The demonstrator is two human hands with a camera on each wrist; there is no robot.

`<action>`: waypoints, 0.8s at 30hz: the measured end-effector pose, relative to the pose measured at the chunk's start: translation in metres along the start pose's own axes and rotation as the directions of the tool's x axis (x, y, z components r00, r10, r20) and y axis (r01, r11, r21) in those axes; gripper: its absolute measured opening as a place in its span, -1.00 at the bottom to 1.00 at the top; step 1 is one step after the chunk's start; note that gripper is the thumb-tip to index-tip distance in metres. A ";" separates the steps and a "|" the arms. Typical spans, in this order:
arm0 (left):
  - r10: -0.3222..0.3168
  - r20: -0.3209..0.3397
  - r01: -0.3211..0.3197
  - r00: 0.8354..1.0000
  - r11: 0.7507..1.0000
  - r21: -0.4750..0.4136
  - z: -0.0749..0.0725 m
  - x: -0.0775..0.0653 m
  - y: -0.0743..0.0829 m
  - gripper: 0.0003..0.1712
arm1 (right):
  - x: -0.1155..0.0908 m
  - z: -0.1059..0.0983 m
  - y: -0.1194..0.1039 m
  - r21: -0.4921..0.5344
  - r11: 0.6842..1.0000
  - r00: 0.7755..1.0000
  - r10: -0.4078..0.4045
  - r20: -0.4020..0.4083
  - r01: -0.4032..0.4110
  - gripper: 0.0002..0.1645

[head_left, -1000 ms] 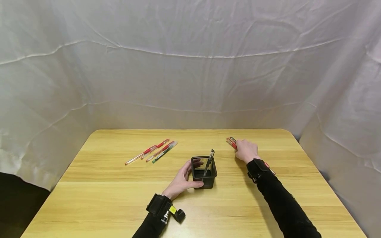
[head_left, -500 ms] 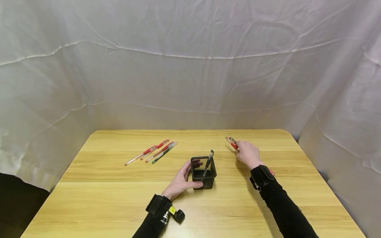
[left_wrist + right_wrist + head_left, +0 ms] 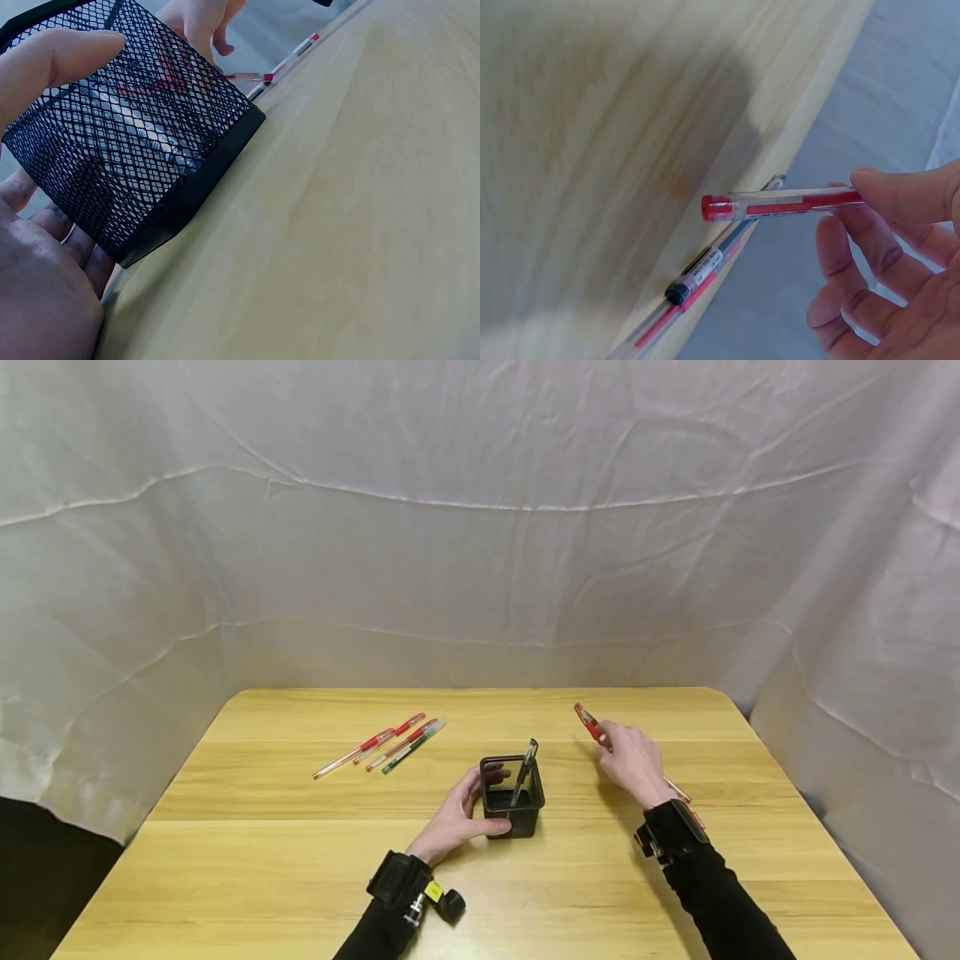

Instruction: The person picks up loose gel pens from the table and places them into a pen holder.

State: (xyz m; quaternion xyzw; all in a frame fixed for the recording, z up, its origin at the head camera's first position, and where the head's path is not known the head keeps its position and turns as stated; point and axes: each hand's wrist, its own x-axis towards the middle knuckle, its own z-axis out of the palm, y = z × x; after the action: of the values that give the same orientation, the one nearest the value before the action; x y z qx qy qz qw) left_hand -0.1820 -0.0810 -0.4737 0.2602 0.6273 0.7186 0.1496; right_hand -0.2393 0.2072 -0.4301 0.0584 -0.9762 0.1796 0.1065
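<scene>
My left hand (image 3: 453, 822) grips a square black mesh pen holder (image 3: 525, 822) on the table, thumb on the near side and fingers round the left and far sides. One black pen (image 3: 527, 768) leans inside it, its cap above the rim. To the right, my right hand (image 3: 633, 764) pinches a red pen (image 3: 780, 202) between thumb and fingertips, the other fingers loosely bent. In the right wrist view the pen is raised above the table, and behind it lie a black-capped pen (image 3: 703, 270) and another red pen (image 3: 658, 330), side by side.
Left of the holder, several red pens (image 3: 375, 739) and a green pen (image 3: 405, 756) lie slantwise on the wooden table (image 3: 262, 860). Part of a pen (image 3: 678, 789) shows beside my right wrist. A pale cloth (image 3: 480, 568) hangs behind the table and at its sides.
My right hand has drawn back towards me and slightly right, raising the red pen. The left hand and the pen holder have stayed in place.
</scene>
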 end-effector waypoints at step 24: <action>-0.006 -0.013 0.006 1.000 1.000 0.006 -0.005 0.004 -0.019 -0.10 | -0.037 -0.018 -0.035 0.426 0.895 0.964 -0.018 -0.267 0.135 -0.72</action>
State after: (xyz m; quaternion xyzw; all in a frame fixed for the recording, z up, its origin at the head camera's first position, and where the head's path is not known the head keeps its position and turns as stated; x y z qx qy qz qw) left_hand -0.1899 -0.0800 -0.4924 0.2539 0.6311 0.7182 0.1467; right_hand -0.1944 0.1839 -0.4104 0.0960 -0.8852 0.3971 0.2225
